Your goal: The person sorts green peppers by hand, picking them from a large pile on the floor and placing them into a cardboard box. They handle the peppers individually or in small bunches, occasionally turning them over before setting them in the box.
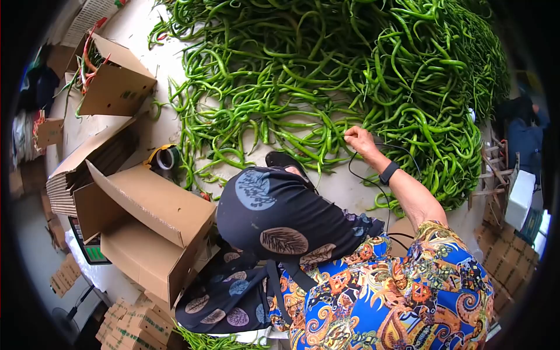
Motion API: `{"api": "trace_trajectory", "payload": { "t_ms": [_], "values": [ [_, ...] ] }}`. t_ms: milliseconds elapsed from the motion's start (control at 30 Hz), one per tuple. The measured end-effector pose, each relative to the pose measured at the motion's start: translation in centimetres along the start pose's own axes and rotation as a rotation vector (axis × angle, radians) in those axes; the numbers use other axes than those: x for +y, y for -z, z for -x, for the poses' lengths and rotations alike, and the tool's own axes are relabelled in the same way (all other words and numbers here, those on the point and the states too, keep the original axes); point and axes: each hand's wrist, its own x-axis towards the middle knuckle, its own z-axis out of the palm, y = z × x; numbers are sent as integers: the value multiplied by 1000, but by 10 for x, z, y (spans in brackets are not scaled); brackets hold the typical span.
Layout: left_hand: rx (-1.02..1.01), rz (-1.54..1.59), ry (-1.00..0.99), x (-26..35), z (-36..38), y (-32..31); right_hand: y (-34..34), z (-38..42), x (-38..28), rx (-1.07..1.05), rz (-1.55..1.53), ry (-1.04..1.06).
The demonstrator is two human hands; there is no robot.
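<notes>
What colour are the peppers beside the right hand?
The peppers are green, best seen in the head view.

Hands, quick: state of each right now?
Left hand: not in view, can't tell.
Right hand: fingers curled at the green peppers; can't tell if closed on one.

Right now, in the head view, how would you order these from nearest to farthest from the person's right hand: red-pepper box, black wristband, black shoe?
From the right hand:
1. Black wristband, on the same arm.
2. Black shoe, left of the hand.
3. Red-pepper box, at upper left.
</notes>
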Motion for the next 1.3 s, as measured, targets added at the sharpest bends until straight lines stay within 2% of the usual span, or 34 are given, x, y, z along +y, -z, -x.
{"api": "trace_trajectory", "payload": {
  "t_ms": [100, 133, 233, 300, 333, 433, 467, 500, 567, 633, 667, 767, 833, 900, 967, 1033, 1100, 1133, 1233, 1300],
  "values": [
    [-34, -30, -1, 35, -6, -15, -22, 2, -2, 0, 250, 80],
    [25, -404, -165, 58, -1, -37, -33, 7, -6, -33, 257, 47],
    [-106, -637, -151, 89, -40, -31, -67, 22, -21, -43, 386, -82],
    [-17, -941, -481, 108, -41, -46, -74, 27, -41, 34, 401, -161],
    [-30, -1004, -492, 111, -42, -43, -79, 30, -34, 108, 425, -38],
    [-64, -1176, -530, 120, -50, -34, -76, 30, -36, 56, 423, 59],
    [-81, -1231, -541, 121, -54, -33, -71, 33, -37, 63, 427, 189],
    [-98, -1285, -550, 121, -57, -34, -63, 38, -47, 42, 445, 227],
    [-32, -1355, -599, 123, -42, -46, -51, 41, -66, -71, 383, 349],
    [20, -1463, -711, 126, -25, -63, -40, 42, -106, -273, 285, 669],
    [3, -1526, -623, 133, -9, -75, -41, 39, -120, -377, 234, 827],
    [-98, -1399, -750, 171, 27, -121, -74, -11, -132, -263, 244, 1054],
    [-160, -1118, -685, 196, 43, -142, -85, -20, -162, 26, 412, 868],
    [-114, -956, -756, 220, 45, -168, -105, -53, -161, 25, 515, 796],
    [1, -1076, -1044, 232, 34, -185, -118, -87, -153, -37, 551, 831],
    [-3, -1126, -1126, 230, 13, -194, -111, -101, -169, -138, 643, 755],
    [-90, -1113, -1121, 231, -4, -204, -105, -113, -179, -235, 585, 605],
    [-134, -1079, -1132, 232, -11, -211, -105, -117, -179, -206, 703, 673],
    [-178, -1089, -1132, 244, -20, -235, -109, -104, -189, -250, 794, 671],
    [-194, -1065, -1156, 253, -24, -245, -112, -89, -199, -228, 784, 827]
  ]
}}
